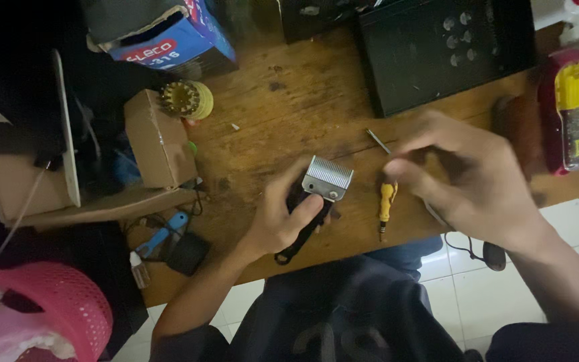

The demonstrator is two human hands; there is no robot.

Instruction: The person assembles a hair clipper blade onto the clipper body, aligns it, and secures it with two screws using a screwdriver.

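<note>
Our right hand (467,177) hovers over the wooden workbench (283,114) with fingers pinched shut on a thin metal tool (378,141), likely a small driver, while our left hand (283,214) wraps around the black hair clipper (313,211) lying on the bench, thumb pressing just under its silver blade (328,178). We judge we are at the blade-servicing step, so next the tip needs lining up carefully with the blade, the yellow screwdriver (386,209) waiting just beside it.

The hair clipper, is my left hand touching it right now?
Touching. The head view shows the left hand wrapped around the hair clipper, thumb pressed just below its metal blade.
</note>
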